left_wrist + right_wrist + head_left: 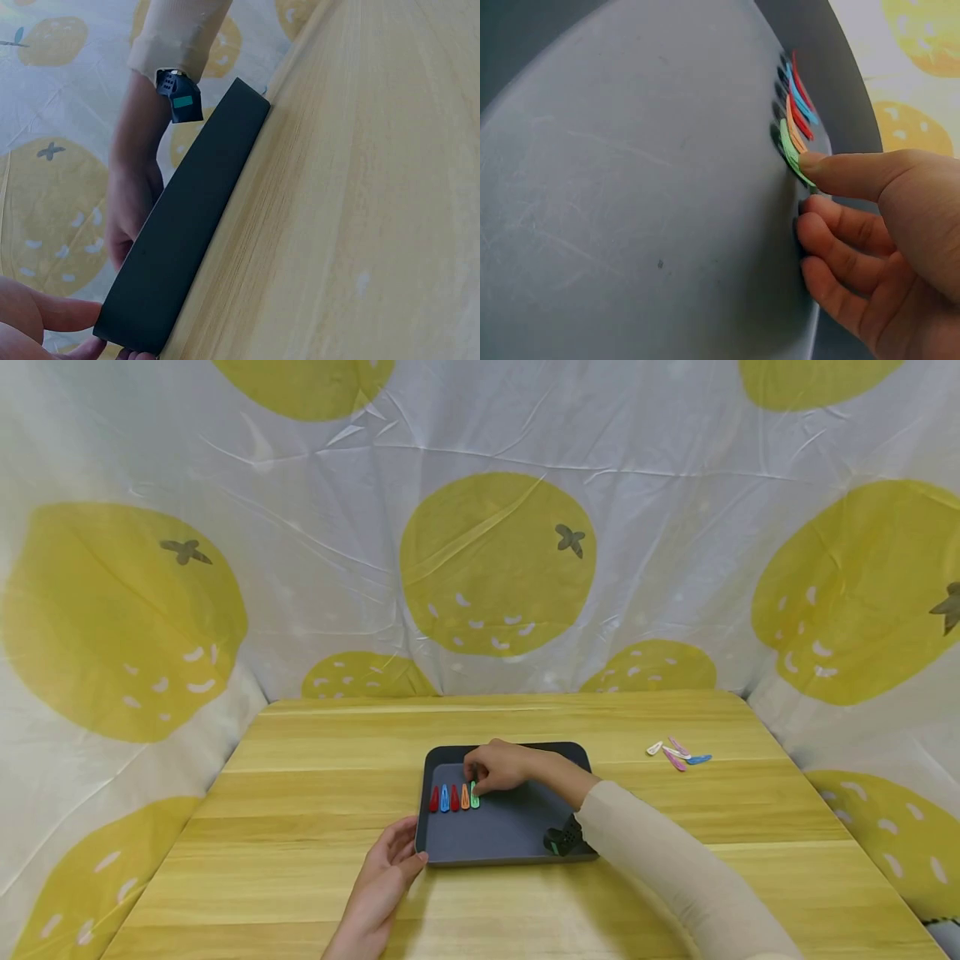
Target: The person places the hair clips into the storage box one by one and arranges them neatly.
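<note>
A dark grey baking tray [502, 837] lies on the wooden table. Snap hair clips stand side by side in a row at its left: a red clip [434, 800], a blue clip [445, 799], a second red clip [454, 799], an orange clip [465, 797] and a green clip [475, 797]. My right hand [501, 766] reaches into the tray and pinches the green clip at the row's right end, thumb tip [814, 163] on its end and the other fingers curled near the tray floor. At the tray's near left corner, my left hand [386, 868] grips the wall between thumb and fingers.
Several loose hair clips, among them a white clip [655, 748], a pink clip [674, 760] and a blue clip [699, 760], lie to the right of the tray. A black wrist camera [562, 838] overlaps the tray's right side. Behind the table [337, 752] hangs a lemon-print cloth [660, 527].
</note>
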Motion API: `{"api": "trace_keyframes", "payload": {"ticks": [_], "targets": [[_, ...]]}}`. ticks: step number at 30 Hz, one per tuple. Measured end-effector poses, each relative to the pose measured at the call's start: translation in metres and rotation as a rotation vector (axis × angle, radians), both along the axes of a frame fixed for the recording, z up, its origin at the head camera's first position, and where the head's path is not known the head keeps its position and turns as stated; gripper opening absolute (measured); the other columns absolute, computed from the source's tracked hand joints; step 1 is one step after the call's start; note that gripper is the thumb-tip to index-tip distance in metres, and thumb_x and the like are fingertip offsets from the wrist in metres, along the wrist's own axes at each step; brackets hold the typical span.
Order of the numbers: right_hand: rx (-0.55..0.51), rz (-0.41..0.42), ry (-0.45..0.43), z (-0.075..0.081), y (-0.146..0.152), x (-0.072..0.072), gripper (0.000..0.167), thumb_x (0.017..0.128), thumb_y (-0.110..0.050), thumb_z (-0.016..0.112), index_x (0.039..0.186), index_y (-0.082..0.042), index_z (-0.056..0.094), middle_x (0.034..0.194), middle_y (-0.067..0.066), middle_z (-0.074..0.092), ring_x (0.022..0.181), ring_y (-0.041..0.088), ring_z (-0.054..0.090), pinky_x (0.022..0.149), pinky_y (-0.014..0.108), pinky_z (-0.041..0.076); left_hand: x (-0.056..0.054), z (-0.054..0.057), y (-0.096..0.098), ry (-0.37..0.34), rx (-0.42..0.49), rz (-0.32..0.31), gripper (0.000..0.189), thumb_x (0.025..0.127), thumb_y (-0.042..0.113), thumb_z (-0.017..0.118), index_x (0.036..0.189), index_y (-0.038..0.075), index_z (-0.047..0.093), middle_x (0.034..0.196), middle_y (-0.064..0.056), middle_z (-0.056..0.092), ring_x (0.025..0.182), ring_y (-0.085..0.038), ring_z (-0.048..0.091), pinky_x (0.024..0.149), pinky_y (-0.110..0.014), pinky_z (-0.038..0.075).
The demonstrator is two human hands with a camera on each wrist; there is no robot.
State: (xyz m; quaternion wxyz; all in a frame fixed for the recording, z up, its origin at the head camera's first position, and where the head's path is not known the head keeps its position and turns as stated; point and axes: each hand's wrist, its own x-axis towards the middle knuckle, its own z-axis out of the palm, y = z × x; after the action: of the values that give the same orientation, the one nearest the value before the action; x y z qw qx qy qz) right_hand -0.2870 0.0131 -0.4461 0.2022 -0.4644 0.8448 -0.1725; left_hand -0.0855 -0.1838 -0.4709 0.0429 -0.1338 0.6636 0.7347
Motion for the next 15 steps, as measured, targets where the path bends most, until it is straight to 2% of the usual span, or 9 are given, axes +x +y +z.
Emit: {"api": "trace_keyframes", "payload": {"ticks": [9,15], "targets": [[-0.015,0.01,0.035,0.003,0.01,-0.002,0.018,0.098,-0.017,0.073,0.115,-0.012,0.069,0.083,-0.01,0.062,0.071,0.006,0.057,0.067,0.026,0.048,-0.001,-0.001,0.0,-0.005,0.001,0.003,0.06,0.097,-0.01,0.056,0.153,-0.007,0.035,0.154,-0.032,0.036,0.14,-0.043,0.038,0.111,-0.052,0.039],[-0.032,0.003,0.027,0.017,0.02,0.0,0.021,0.099,-0.015,0.072,0.118,-0.008,0.069,0.084,-0.008,0.065,0.072,0.006,0.059,0.069,0.028,0.05,-0.001,-0.001,0.0,-0.005,0.003,0.006,0.06,0.096,-0.01,0.056,0.153,-0.007,0.036,0.154,-0.032,0.037,0.14,-0.043,0.039,0.112,-0.052,0.038]]}}
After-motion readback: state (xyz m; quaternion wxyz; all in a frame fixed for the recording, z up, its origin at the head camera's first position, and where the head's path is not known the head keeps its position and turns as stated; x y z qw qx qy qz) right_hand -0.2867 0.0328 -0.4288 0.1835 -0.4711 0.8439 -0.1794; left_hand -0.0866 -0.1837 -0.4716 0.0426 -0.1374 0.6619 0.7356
